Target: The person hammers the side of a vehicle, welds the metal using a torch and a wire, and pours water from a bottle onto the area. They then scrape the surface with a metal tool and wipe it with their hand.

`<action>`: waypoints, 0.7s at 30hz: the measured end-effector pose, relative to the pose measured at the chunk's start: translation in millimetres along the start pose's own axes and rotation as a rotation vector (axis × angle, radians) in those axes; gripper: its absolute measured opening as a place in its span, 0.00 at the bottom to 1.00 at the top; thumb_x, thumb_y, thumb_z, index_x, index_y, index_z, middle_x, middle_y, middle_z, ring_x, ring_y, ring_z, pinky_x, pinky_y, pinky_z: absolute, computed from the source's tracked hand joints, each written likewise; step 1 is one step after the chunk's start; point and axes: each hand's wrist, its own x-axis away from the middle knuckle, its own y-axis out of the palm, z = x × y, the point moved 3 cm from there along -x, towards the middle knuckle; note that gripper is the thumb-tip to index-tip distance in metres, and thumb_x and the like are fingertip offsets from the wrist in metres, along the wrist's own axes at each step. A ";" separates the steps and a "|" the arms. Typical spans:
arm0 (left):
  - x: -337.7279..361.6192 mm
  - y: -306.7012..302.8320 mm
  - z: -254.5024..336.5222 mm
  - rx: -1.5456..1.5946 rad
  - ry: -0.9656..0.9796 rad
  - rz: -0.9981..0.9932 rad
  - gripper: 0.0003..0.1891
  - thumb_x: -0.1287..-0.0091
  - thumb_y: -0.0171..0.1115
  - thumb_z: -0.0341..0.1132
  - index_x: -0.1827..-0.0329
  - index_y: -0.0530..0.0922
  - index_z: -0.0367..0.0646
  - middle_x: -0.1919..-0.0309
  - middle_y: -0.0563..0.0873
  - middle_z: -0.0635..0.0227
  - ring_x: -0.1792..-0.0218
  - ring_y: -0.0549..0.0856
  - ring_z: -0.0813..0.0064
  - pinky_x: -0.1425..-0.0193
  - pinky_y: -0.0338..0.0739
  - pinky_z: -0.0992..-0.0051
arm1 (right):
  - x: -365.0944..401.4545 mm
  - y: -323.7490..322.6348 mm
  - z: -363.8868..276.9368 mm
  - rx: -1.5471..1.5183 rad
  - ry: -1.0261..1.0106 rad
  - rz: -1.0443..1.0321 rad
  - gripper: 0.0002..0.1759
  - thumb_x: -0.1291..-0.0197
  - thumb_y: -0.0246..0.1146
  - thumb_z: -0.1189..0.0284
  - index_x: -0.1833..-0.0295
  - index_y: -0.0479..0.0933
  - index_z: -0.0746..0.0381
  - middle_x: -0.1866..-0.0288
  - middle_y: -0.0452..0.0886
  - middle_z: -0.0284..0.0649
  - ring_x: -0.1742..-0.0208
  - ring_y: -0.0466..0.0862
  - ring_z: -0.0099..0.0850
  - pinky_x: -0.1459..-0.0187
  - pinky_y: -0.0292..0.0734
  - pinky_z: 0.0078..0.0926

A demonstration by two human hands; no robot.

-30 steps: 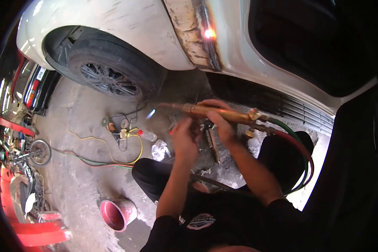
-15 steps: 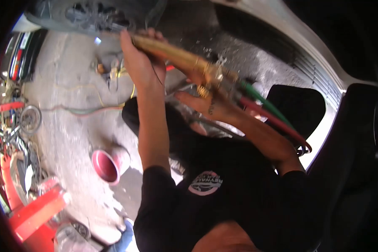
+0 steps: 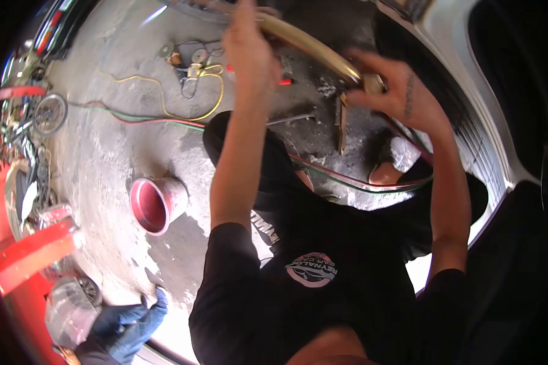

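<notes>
My left hand (image 3: 249, 55) is wrapped round the brass handle of a gas torch (image 3: 310, 50), near the top of the view. Behind it, my right hand (image 3: 402, 100) curls its thumb and fingers about the valve end, where a pale knob shows between them. A thin bluish-white streak (image 3: 155, 15) lies at the upper left, beyond the torch's front end. Red and green hoses (image 3: 347, 177) sweep from below my right wrist across the floor, past my legs. Both hands are slightly blurred.
A pink bucket (image 3: 175, 198) lies on its side on the concrete. Farther off is a power tool (image 3: 193, 72) with a yellow cord (image 3: 216, 100). A red beam (image 3: 33, 255) juts in at left; a person in jeans (image 3: 143, 316) is below it. A pale car panel (image 3: 499, 109) borders the right.
The torch has moved up and to the right in view. My right hand has shifted from under the torch's rear to around its valve end. My left hand keeps its hold.
</notes>
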 end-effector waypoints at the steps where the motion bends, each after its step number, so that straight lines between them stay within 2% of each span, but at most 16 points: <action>1: 7.3 10.7 -2.6 0.040 -0.055 -0.038 0.18 0.22 0.65 0.45 0.47 0.81 0.36 0.59 0.89 0.63 0.60 0.87 0.75 0.53 0.83 0.73 | -3.9 4.0 16.3 -0.101 0.043 -0.187 0.36 0.43 0.79 0.60 0.32 0.78 0.66 0.62 0.86 0.41 0.63 0.86 0.31 0.58 0.80 0.31; 2: 11.6 19.3 1.8 -0.161 -0.006 -0.027 0.19 0.21 0.62 0.49 0.54 0.82 0.37 0.64 0.87 0.65 0.64 0.86 0.76 0.58 0.82 0.73 | -8.3 11.3 28.3 -0.196 0.089 -0.384 0.37 0.44 0.80 0.60 0.32 0.78 0.66 0.64 0.86 0.37 0.66 0.85 0.26 0.61 0.79 0.29; 3: 12.3 25.7 3.4 -0.361 0.039 -0.008 0.23 0.20 0.59 0.53 0.61 0.83 0.39 0.70 0.85 0.67 0.67 0.84 0.78 0.62 0.82 0.73 | -3.3 18.3 32.9 -0.293 0.231 -0.314 0.36 0.43 0.80 0.61 0.32 0.79 0.66 0.65 0.85 0.34 0.68 0.83 0.24 0.64 0.78 0.26; 4: 10.3 25.6 -5.4 -0.302 0.031 0.025 0.24 0.20 0.60 0.53 0.63 0.83 0.38 0.71 0.84 0.69 0.69 0.84 0.80 0.66 0.80 0.75 | 9.6 27.7 32.2 -0.387 0.378 -0.246 0.35 0.43 0.80 0.62 0.33 0.79 0.66 0.66 0.84 0.32 0.70 0.82 0.21 0.66 0.76 0.24; 5: 6.8 23.4 -16.5 -0.242 0.018 0.054 0.25 0.21 0.61 0.54 0.64 0.84 0.38 0.73 0.83 0.70 0.72 0.83 0.81 0.69 0.79 0.77 | 16.4 38.6 28.9 -0.383 0.363 -0.282 0.35 0.43 0.80 0.62 0.33 0.79 0.66 0.66 0.84 0.32 0.70 0.82 0.21 0.66 0.76 0.24; 7: -3.4 9.6 -49.9 -0.236 0.057 0.047 0.26 0.21 0.61 0.54 0.63 0.84 0.36 0.73 0.83 0.69 0.73 0.83 0.80 0.71 0.78 0.77 | 25.2 43.8 32.6 -0.564 0.471 0.002 0.34 0.42 0.79 0.64 0.33 0.79 0.68 0.69 0.82 0.32 0.73 0.80 0.20 0.71 0.74 0.20; 9: -2.5 -6.3 -75.7 -0.238 0.067 0.005 0.26 0.21 0.61 0.54 0.62 0.84 0.35 0.73 0.83 0.68 0.74 0.84 0.79 0.73 0.78 0.77 | 28.5 43.4 39.8 -0.564 0.519 -0.008 0.33 0.41 0.78 0.65 0.34 0.79 0.68 0.70 0.81 0.31 0.74 0.79 0.20 0.72 0.73 0.20; 11: 3.6 -20.6 -105.7 -0.047 -0.188 0.038 0.27 0.21 0.61 0.55 0.61 0.84 0.33 0.72 0.85 0.67 0.73 0.86 0.77 0.71 0.77 0.75 | 32.3 39.3 47.8 -0.563 0.575 0.000 0.32 0.41 0.77 0.65 0.35 0.79 0.69 0.71 0.80 0.31 0.76 0.79 0.20 0.73 0.72 0.20; 13: 1.2 -60.6 -157.1 -0.253 -0.335 0.189 0.26 0.22 0.63 0.52 0.63 0.84 0.32 0.70 0.87 0.58 0.72 0.87 0.68 0.68 0.79 0.68 | 26.7 32.4 54.6 -0.580 0.639 -0.030 0.31 0.41 0.77 0.67 0.36 0.80 0.70 0.73 0.78 0.30 0.77 0.77 0.20 0.74 0.71 0.20; 15: 1.7 -117.3 -214.8 -0.848 -0.316 0.108 0.21 0.27 0.65 0.46 0.64 0.84 0.32 0.68 0.88 0.50 0.72 0.87 0.57 0.64 0.81 0.59 | 21.7 23.2 59.1 -0.535 0.651 -0.034 0.29 0.41 0.76 0.68 0.36 0.80 0.70 0.73 0.78 0.30 0.77 0.77 0.20 0.75 0.71 0.20; 17: 8.1 -176.8 -272.6 -1.027 -0.297 0.000 0.16 0.32 0.67 0.42 0.63 0.84 0.32 0.63 0.88 0.45 0.66 0.88 0.50 0.56 0.82 0.53 | 18.0 12.7 65.1 -0.491 0.662 -0.024 0.28 0.41 0.76 0.68 0.37 0.81 0.71 0.73 0.78 0.31 0.78 0.77 0.20 0.75 0.71 0.20; 19: 14.0 -210.7 -297.3 -1.328 -0.137 -0.041 0.13 0.34 0.70 0.40 0.65 0.86 0.36 0.58 0.90 0.49 0.54 0.87 0.48 0.48 0.80 0.51 | 19.5 4.1 69.1 -0.487 0.696 -0.061 0.28 0.42 0.76 0.72 0.37 0.80 0.71 0.71 0.79 0.32 0.77 0.78 0.20 0.74 0.71 0.20; 21: 9.2 -285.6 -336.9 -1.252 0.008 -0.033 0.15 0.37 0.73 0.40 0.56 0.86 0.36 0.51 0.88 0.45 0.44 0.84 0.45 0.39 0.77 0.50 | 21.6 -1.5 68.0 -0.528 0.731 -0.043 0.30 0.44 0.76 0.73 0.35 0.80 0.71 0.69 0.80 0.33 0.76 0.78 0.20 0.74 0.72 0.20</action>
